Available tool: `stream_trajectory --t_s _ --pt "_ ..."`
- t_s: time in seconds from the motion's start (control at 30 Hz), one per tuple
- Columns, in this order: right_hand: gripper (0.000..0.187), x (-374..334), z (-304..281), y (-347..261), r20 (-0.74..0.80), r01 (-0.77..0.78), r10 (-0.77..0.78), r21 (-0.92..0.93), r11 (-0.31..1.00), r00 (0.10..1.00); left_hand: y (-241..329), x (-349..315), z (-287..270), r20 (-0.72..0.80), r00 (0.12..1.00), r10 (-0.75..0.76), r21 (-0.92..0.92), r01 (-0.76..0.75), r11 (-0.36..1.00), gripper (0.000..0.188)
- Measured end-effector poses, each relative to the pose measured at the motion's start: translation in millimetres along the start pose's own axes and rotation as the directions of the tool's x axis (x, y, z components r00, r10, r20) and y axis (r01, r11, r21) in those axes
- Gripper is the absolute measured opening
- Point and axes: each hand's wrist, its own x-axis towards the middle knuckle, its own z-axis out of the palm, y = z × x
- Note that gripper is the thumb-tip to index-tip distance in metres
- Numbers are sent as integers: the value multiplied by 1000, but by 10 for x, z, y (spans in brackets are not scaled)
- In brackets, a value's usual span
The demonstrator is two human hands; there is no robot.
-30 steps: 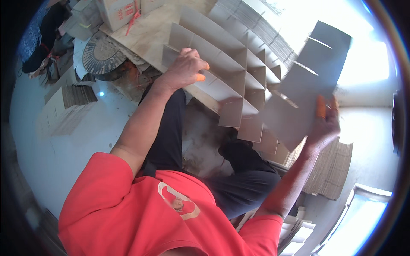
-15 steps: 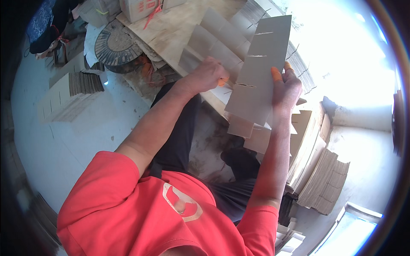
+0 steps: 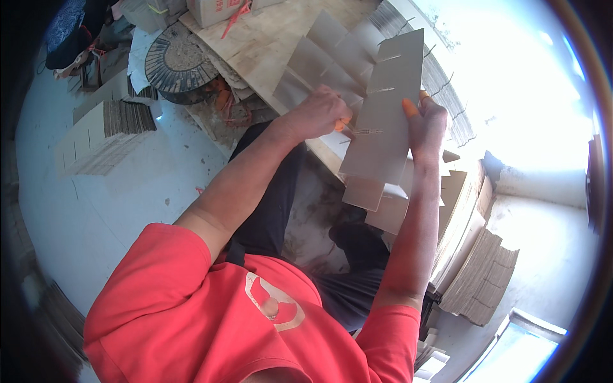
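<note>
A slotted grey cardboard strip (image 3: 386, 115) stands upright in front of me, several slits cut into its right edge. My right hand (image 3: 426, 124), with orange fingertips, grips its right edge. My left hand (image 3: 319, 113) pinches the strip's left edge at mid height. Behind the strip is a partly built cardboard divider grid (image 3: 325, 60) of crossed strips, lying on a wooden board (image 3: 255, 41). More interlocked strips (image 3: 383, 204) hang below the held one.
Stacks of cut cardboard strips sit at the left (image 3: 102, 131) and lower right (image 3: 479, 281). A round woven tray (image 3: 175, 60) and a cardboard box (image 3: 217, 9) lie at the top left. The floor (image 3: 96, 217) is pale concrete.
The cardboard strip swung from my far right to upright in front of me. My left hand left the divider grid and took hold of the strip's left edge.
</note>
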Motion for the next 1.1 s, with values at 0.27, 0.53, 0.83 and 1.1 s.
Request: stream_trajectory --t_s 0.27,0.53,0.83,1.1 --pt "11 -142 221 30 -53 79 -74 100 992 996 1 -5 6 -21 999 26 55 -25 998 4" --pt "10 -120 521 139 27 94 -95 22 995 995 46 20 6 -37 999 39 72 -36 997 3" --pt "11 51 690 247 99 202 -207 62 978 973 32 41 53 -36 999 36 83 -33 996 3" --pt "16 -363 649 -1 183 162 -138 -125 979 973 -39 -9 37 -16 1000 24 111 -22 994 1"
